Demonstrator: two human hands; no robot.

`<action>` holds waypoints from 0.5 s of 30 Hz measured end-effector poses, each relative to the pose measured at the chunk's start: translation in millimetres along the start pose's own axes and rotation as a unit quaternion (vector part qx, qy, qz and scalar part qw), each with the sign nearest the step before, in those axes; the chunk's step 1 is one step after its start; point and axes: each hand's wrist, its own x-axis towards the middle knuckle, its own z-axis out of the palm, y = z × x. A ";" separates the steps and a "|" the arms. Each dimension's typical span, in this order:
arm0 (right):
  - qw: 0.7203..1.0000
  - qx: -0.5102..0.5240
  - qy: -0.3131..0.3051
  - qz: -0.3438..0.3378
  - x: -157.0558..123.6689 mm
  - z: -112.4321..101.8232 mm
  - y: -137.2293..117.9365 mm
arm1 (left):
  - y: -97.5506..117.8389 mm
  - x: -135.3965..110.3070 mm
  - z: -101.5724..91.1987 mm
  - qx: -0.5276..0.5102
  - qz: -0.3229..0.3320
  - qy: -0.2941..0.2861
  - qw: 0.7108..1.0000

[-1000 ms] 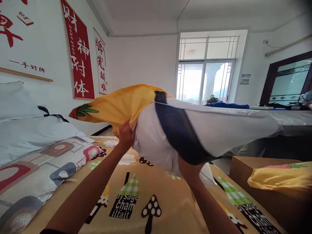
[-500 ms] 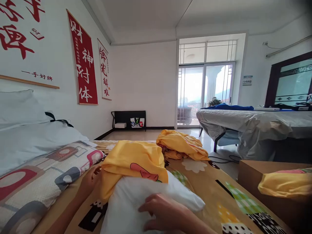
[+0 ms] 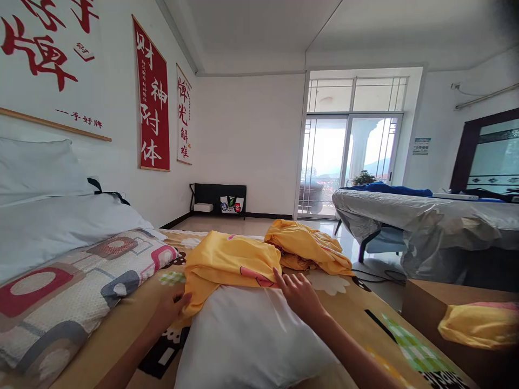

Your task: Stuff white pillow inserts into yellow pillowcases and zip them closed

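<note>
A white pillow (image 3: 243, 340) lies on the bed in front of me, its far end partly inside a yellow pillowcase (image 3: 227, 262) with a cartoon print. My left hand (image 3: 172, 309) grips the left edge of the yellow pillowcase, fingers closed on the cloth. My right hand (image 3: 298, 294) rests on the pillow at the right edge of the pillowcase opening, fingers partly stretched and touching the cloth. A second crumpled yellow pillowcase (image 3: 308, 248) lies just beyond.
The bed has a tan printed sheet (image 3: 365, 319). A patterned pillow (image 3: 73, 292) and white pillows (image 3: 60, 227) lie at the left by the wall. A brown box (image 3: 446, 319) with yellow cloth (image 3: 480, 327) stands at the right. A covered table (image 3: 425, 221) stands further back.
The pillow was held up in the air, then dropped onto the bed. My right hand moved from the pillow's near part to the pillowcase edge; my left hand shifted along the left edge.
</note>
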 end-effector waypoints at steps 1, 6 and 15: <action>0.999 -0.025 0.029 0.015 3.3 -8.2 17.1 | 13.5 0.9 -16.1 0.010 0.027 0.038 0.999; 0.980 -0.127 0.139 0.065 22.3 -64.9 101.2 | 101.3 6.9 -108.3 0.197 0.323 0.285 0.881; 0.986 -0.036 0.163 0.016 11.3 -132.4 159.9 | 140.6 -35.3 -126.4 0.246 0.362 0.254 0.862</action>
